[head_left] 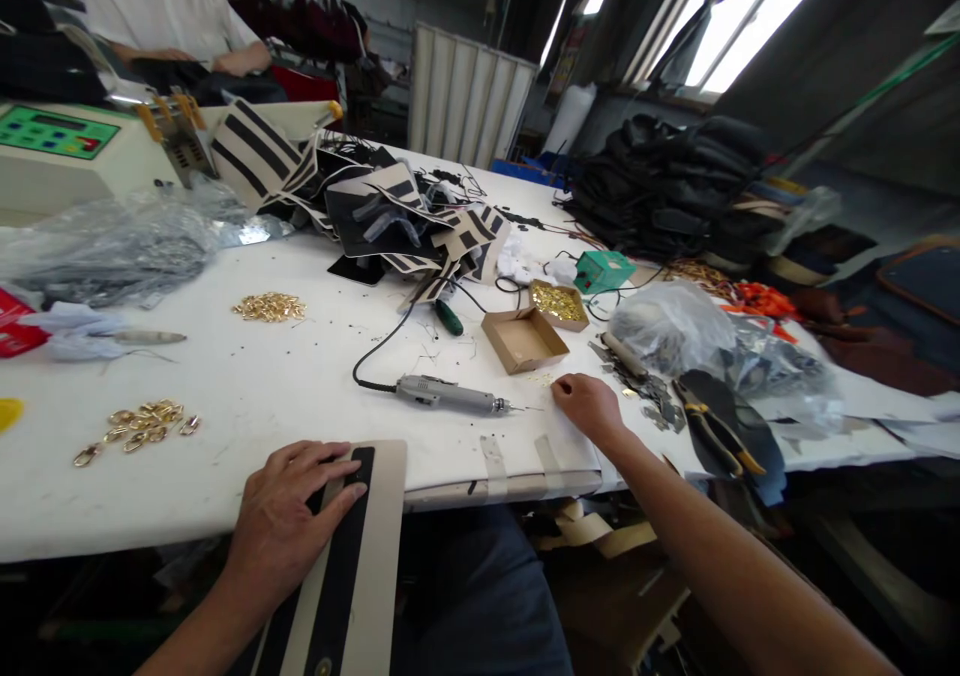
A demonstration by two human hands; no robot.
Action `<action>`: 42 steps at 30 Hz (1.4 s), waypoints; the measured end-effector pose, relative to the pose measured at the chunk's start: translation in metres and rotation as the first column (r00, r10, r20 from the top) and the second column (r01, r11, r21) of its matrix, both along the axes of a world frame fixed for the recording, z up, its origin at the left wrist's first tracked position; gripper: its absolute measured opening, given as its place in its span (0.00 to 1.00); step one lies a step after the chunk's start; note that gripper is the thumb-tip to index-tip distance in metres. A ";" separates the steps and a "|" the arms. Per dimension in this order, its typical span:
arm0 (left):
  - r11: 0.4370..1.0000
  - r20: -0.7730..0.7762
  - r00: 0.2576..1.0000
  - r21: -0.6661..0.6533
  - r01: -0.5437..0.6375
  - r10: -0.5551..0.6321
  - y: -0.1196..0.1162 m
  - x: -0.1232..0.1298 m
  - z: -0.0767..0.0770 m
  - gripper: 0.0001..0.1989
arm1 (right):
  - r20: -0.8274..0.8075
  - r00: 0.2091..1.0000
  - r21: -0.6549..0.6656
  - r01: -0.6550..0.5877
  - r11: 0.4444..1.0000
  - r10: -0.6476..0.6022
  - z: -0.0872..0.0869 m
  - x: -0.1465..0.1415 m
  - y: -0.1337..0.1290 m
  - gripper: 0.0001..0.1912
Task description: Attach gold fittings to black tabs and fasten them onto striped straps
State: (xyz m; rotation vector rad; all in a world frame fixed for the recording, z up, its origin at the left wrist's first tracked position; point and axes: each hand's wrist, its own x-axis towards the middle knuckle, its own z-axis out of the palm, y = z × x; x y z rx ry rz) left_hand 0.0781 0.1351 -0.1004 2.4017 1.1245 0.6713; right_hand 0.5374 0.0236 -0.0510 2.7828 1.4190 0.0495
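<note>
My left hand (pixel 289 516) holds a beige panel with black stripes (pixel 382 546) at the table's front edge. Its thumb and forefinger rest on both sides of a small dark spot near the end of one stripe. The panel slopes down towards my lap. Beside small gold bits (pixel 541 380) on the table, my right hand (pixel 589 408) is closed, fingertips curled inward; what they may pinch is hidden. A grey electric screwdriver (pixel 450 396) lies just left of that hand, its bit pointing right. Behind it stand an open cardboard box (pixel 525 344) and a box of gold-coloured pieces (pixel 559 303).
Striped panels (pixel 405 206) are heaped at the back. Gold clasps (pixel 146 423) and a pile of small gold parts (pixel 268 306) lie left. Pliers (pixel 716 436), plastic bags (pixel 675 326) and a green power unit (pixel 602 270) are right. A person (pixel 180 36) sits across the table.
</note>
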 end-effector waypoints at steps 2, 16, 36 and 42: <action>1.000 0.004 1.000 -0.002 -0.003 0.003 0.000 0.000 0.001 0.12 | 0.006 1.000 0.025 -0.002 1.000 0.002 -0.003 -0.001 -0.002 0.16; 0.994 0.026 0.998 -0.098 -0.052 0.055 -0.004 0.004 0.021 0.10 | -0.577 0.798 0.338 0.037 0.941 0.176 0.037 -0.092 0.012 0.15; 0.993 0.040 0.999 -0.118 -0.010 0.015 -0.001 -0.005 0.023 0.12 | -0.612 0.498 0.186 -0.664 0.724 0.614 0.021 -0.266 0.083 0.06; 0.992 0.032 0.999 -0.125 -0.001 0.005 -0.001 -0.005 0.021 0.12 | -0.605 0.574 0.090 -0.639 0.764 0.552 0.022 -0.268 0.092 0.03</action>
